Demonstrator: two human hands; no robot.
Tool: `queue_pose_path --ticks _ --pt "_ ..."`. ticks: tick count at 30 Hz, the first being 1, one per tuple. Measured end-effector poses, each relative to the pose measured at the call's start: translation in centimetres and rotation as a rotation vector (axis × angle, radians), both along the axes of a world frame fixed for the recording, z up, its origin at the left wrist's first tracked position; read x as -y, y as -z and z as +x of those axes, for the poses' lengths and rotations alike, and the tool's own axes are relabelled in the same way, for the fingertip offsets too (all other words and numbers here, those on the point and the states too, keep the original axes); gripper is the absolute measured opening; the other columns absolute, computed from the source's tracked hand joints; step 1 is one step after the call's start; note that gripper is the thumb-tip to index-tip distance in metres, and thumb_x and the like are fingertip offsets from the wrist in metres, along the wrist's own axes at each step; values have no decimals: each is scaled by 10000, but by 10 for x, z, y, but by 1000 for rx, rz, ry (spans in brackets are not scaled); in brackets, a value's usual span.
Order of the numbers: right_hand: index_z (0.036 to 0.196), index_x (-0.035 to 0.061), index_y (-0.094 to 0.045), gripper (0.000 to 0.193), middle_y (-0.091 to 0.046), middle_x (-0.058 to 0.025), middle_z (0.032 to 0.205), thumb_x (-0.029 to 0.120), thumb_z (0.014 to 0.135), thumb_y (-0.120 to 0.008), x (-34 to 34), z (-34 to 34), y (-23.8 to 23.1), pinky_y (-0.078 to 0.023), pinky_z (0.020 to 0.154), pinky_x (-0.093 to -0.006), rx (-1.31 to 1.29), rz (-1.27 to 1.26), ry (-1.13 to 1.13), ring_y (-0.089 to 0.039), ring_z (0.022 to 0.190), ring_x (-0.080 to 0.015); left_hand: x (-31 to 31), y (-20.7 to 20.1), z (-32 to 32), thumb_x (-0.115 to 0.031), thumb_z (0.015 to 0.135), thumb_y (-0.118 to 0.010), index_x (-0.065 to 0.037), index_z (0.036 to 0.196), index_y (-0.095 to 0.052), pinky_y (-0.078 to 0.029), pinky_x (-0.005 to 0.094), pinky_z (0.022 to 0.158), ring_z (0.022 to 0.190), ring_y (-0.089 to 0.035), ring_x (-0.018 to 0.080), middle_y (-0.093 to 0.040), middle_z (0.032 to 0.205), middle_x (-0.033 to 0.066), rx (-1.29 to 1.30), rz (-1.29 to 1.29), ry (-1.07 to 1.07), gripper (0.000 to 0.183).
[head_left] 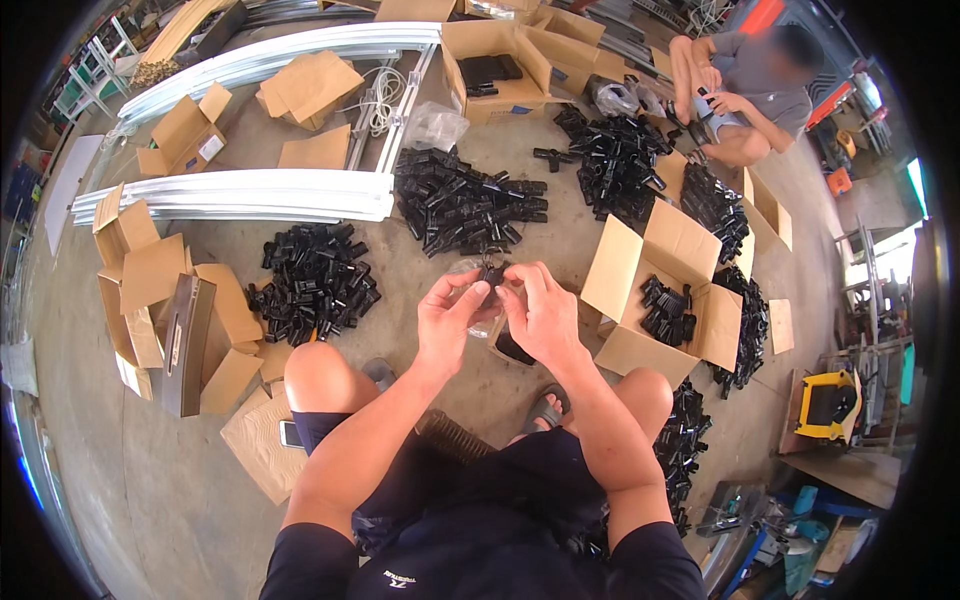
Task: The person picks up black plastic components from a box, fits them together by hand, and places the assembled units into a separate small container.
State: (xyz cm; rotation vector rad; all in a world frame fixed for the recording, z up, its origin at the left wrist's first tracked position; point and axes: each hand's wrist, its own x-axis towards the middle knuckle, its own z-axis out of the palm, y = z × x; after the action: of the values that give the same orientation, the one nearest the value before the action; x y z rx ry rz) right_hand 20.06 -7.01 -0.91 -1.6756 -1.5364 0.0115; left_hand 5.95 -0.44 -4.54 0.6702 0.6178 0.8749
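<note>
Both hands meet in front of me over the floor, close together around one small black plastic fitting (pixel 492 274). My left hand (pixel 446 312) pinches its left side between thumb and fingers. From the other side my right hand (pixel 541 308) grips it with bent fingertips. A clear plastic bag (pixel 480 328) shows just below the fingers. Beyond the hands lies a heap of black fittings (pixel 465 205); a second heap (pixel 313 283) sits to the left. On the right an opened cardboard box (pixel 625 345) holds several of the same parts.
More black fittings (pixel 620 165) are piled at the far right, where another person (pixel 755 90) crouches. Long white metal profiles (pixel 250 197) lie at the far left. Cardboard boxes (pixel 150 270) and a phone (pixel 290 433) are on my left. A yellow-framed object (pixel 828 405) stands right.
</note>
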Motion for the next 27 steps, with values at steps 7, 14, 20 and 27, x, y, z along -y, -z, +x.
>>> queue_pose_path --ticks 7,14,20,27 --pt "967 39 -579 120 -655 -116 873 110 947 -674 -2 3 15 -513 579 -405 146 -27 33 -672 698 -316 2 6 0 -1 997 -637 -1 1164 -656 -654 414 857 974 -739 236 -739 1102 142 -18 31 26 168" --pt "1006 39 -589 143 -673 -115 889 96 926 -693 1 -2 4 -516 588 -403 5 24 26 -680 712 -309 2 1 -1 -5 999 -634 -2 1163 -659 -653 424 862 981 -737 233 -736 1120 150 1 23 7 166" --pt "991 34 -594 106 -668 -119 874 84 934 -668 2 -2 10 -513 592 -407 64 16 42 -670 703 -324 3 -1 -2 -3 998 -631 2 1157 -662 -653 422 863 980 -733 226 -734 1124 147 14 38 43 162" --pt "965 37 -598 93 -657 -119 850 105 946 -657 1 6 19 -502 577 -413 149 2 59 -650 675 -331 4 -1 -3 -3 997 -635 5 1161 -659 -653 413 857 972 -732 224 -733 1126 152 -41 32 42 167"
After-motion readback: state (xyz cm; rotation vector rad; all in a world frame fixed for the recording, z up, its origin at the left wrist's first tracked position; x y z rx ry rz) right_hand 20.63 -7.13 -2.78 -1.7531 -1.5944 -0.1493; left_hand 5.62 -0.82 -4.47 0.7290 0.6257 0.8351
